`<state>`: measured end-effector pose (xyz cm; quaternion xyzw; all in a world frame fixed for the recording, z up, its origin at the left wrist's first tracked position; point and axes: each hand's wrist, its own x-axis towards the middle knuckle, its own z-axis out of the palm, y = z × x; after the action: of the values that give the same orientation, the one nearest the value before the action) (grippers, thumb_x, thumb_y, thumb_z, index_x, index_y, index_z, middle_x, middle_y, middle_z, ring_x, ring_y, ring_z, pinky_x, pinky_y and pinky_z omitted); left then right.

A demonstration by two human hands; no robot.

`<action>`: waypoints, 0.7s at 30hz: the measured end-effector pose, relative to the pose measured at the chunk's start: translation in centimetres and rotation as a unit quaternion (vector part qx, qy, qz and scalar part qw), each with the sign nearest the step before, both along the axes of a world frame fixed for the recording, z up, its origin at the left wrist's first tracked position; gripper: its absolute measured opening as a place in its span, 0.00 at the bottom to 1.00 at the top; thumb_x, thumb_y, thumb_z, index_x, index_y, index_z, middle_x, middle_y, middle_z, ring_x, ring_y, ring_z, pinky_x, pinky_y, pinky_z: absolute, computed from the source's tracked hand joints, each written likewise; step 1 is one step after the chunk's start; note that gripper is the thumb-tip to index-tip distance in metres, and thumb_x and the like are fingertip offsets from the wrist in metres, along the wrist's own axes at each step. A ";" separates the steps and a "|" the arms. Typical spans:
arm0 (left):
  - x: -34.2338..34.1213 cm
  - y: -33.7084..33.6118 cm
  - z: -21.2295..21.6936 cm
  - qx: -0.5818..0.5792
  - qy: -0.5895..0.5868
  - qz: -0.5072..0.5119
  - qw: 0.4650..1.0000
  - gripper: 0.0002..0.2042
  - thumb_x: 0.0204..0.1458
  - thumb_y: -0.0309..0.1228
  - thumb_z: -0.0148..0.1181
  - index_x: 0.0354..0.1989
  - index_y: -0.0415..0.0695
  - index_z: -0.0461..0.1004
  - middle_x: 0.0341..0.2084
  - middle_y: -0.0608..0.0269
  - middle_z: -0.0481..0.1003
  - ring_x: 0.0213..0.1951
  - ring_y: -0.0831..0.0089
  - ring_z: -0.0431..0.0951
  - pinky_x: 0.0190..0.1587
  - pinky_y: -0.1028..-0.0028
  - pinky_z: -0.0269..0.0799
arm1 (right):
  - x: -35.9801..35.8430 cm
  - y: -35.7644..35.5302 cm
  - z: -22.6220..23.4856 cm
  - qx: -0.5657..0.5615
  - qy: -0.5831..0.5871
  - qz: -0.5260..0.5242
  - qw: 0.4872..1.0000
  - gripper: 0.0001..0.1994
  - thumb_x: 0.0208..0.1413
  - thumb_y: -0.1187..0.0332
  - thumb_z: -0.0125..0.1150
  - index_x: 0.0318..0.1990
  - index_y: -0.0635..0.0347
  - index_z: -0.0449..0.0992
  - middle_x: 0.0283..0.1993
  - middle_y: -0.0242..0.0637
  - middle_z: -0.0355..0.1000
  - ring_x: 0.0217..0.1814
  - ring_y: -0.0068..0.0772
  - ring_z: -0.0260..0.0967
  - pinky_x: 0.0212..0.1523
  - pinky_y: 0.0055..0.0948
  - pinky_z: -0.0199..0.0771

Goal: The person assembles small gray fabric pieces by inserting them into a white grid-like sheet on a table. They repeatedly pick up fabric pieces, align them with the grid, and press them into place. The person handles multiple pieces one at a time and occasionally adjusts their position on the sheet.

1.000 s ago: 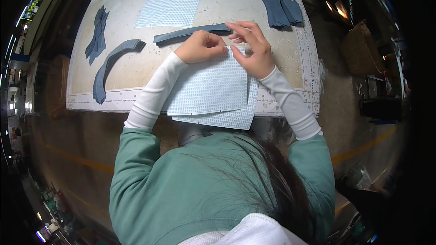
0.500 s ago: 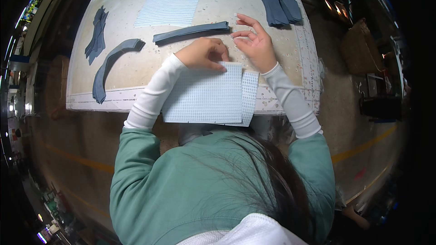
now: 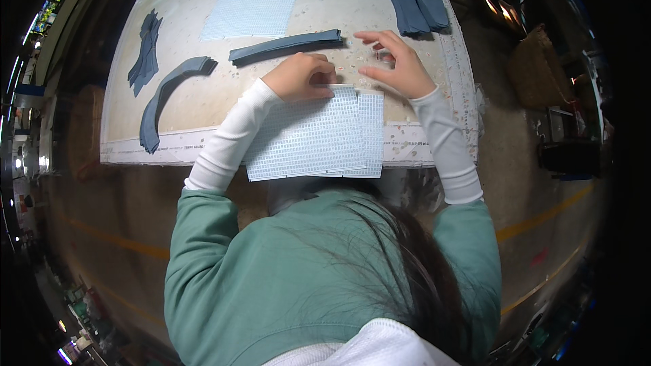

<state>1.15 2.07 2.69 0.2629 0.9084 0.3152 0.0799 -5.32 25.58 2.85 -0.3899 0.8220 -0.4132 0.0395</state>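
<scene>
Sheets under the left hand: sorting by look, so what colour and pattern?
Pale blue sheets with a fine grid, clearest in the head view.

Matt, pale blue gridded mesh sheets [image 3: 308, 137] are seen on the speckled, smooth beige worktop [image 3: 203, 98]; grey-blue cloth strips [image 3: 285, 44] look soft.

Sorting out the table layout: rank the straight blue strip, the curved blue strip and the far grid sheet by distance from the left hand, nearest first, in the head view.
1. Straight blue strip: just beyond the left hand.
2. Far grid sheet: farther back, to the left.
3. Curved blue strip: far left, by the table edge.
</scene>
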 end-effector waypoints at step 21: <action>-5.6 -3.1 -0.5 0.065 0.147 0.118 0.980 0.11 0.44 0.32 0.70 0.36 0.45 0.79 0.26 0.68 0.76 0.22 0.81 0.70 0.27 0.80 0.68 | -5.6 -5.8 -1.6 -0.023 0.162 -0.043 0.986 0.05 0.46 0.66 0.66 0.27 0.55 0.79 0.35 0.30 0.72 0.44 0.37 0.66 0.47 0.32 0.66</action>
<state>-4.41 -1.02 2.20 0.2019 0.9124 0.3389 -0.1093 -10.96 19.78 1.25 -0.4166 0.8241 -0.3644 -0.1206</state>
